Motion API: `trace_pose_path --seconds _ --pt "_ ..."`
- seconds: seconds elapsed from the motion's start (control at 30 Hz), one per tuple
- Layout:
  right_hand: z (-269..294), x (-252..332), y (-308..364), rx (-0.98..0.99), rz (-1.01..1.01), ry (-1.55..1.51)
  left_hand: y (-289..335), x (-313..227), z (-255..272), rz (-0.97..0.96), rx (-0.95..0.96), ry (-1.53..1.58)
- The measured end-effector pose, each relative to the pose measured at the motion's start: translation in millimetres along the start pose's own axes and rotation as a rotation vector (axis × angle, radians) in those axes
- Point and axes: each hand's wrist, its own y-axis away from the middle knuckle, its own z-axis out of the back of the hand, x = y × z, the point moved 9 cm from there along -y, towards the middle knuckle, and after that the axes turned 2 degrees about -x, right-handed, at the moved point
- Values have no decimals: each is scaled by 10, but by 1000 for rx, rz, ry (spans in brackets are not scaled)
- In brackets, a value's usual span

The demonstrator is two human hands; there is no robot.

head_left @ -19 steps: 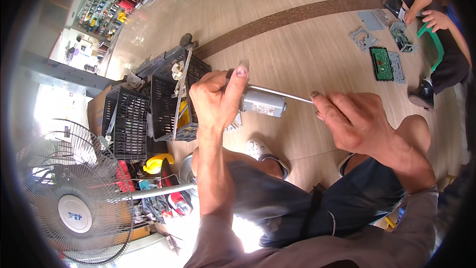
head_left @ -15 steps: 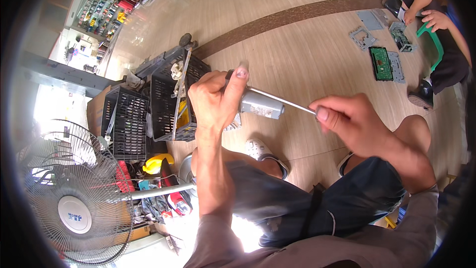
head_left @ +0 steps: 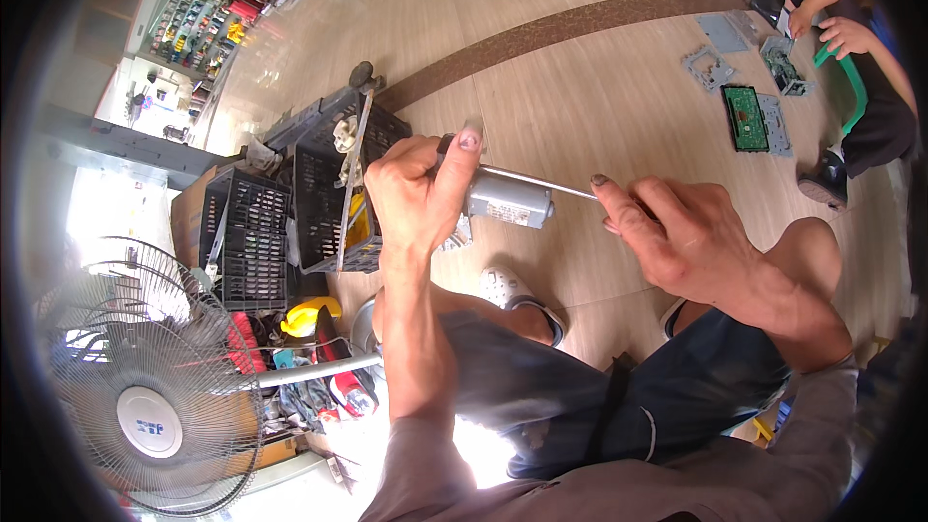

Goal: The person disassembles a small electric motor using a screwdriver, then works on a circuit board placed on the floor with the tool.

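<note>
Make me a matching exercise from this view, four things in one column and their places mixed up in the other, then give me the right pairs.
Things
1. grey metal cylinder
2. slim metal rod
3. green circuit board
4. wire-caged fan

Places
A. on the floor, toward the upper right
B. at the lower left of the view
C. one end at the right hand
D. gripped by the left hand

Pairs: 1-D, 2-C, 3-A, 4-B

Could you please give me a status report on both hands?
Left hand gripping grey cylinder. Right hand holding slim metal rod. Rod stretching between both hands. Black crate to the left.
</note>
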Motion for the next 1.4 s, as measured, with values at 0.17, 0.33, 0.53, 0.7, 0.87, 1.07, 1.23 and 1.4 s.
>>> trace_pose_path --seconds 0.17,0.33,0.53,0.7,0.87,1.07,1.23,1.4 --pt "-279 -297 176 251 -438 -647 22 -67 -68 -35 57 -56" --pt "-641 -227 518 658 -1225 -1691 81 29 -43 -10 10 135" --pt "-492 -352 238 300 -615 -1071 10 -80 -14 -63 38 -11" --pt "-104 -104 69 101 -189 -352 -4 -42 -83 -33 92 64" --pt "-89 -205 81 78 -269 -408 39 11 -107 -53 41 140" --pt "-91 -255 55 71 -336 -593 19 -71 -13 -109 -2 154" --pt "-242 -308 112 233 -513 -833 53 -53 -41 -112 19 145" --pt "-318 -331 155 308 -558 -850 56 -67 -39 -107 14 141"
